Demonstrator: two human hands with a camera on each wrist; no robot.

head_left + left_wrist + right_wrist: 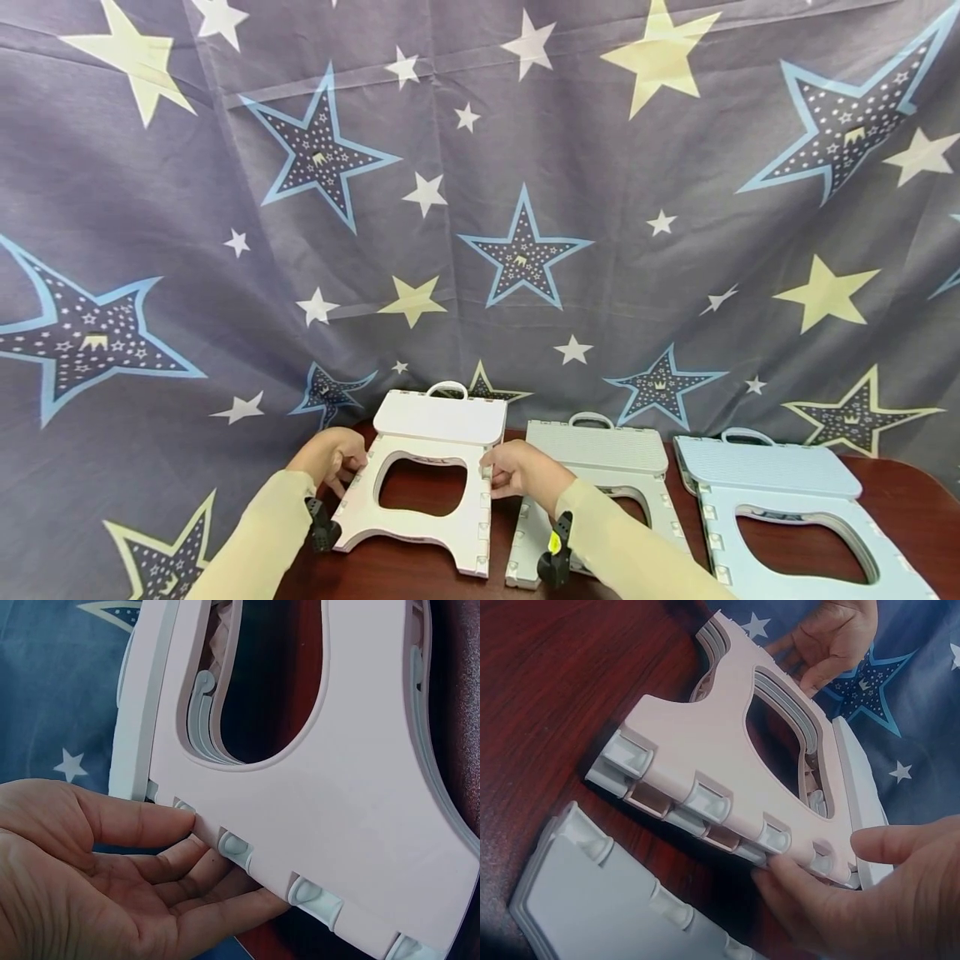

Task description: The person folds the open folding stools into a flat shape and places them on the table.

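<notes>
A folded pale pink step stool (474,517) with a white top panel (438,421) and a carry handle (447,387) leans back, its lower end near the table. My left hand (341,458) pinches its left side; in the left wrist view the thumb (142,823) lies at the face's edge, with fingers behind the hinge side. On the opposite side, my right hand (517,471) holds the edge near the top panel. Its thumb (892,844) is by the panel and a finger (802,881) is against the hinged side in the right wrist view.
Just right of the pink stool stands a folded grey-green stool (600,446), partly behind my right arm. Farther right is a folded light blue stool (772,475). All are on a dark red-brown table (900,492), with a star-patterned cloth (525,350) hanging behind.
</notes>
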